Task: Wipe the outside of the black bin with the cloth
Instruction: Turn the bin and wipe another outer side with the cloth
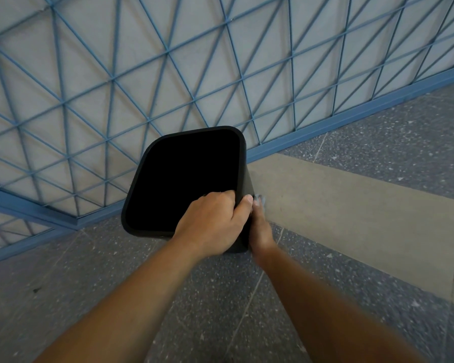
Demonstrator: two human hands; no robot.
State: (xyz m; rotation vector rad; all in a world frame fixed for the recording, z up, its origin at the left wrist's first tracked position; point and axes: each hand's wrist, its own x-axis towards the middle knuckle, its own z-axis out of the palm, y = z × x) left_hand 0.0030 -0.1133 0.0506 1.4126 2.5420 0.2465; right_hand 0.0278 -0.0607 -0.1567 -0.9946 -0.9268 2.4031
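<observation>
Left hand steadies the black bin, right hand works its outer side w/ the cloth.

The black bin [184, 179] stands on the floor [220, 297] by the blue lattice railing [142, 74], just ahead of both hands. Left hand [212, 226] grips the near rim corner, fingers curled over into the bin, thumb outside. Right hand [260, 229] is low against the bin's right wall, just beside the left; it's blurred, and only a pale scrap of cloth [260, 199] shows at its fingertips, so can't tell whether it's clutching or pressing flat. To do this well, I'd judge: keep the rim grip firm so the bin doesn't skid, press the cloth flat, stroke top to bottom, then turn the bin w/ the left hand for the other sides.
</observation>
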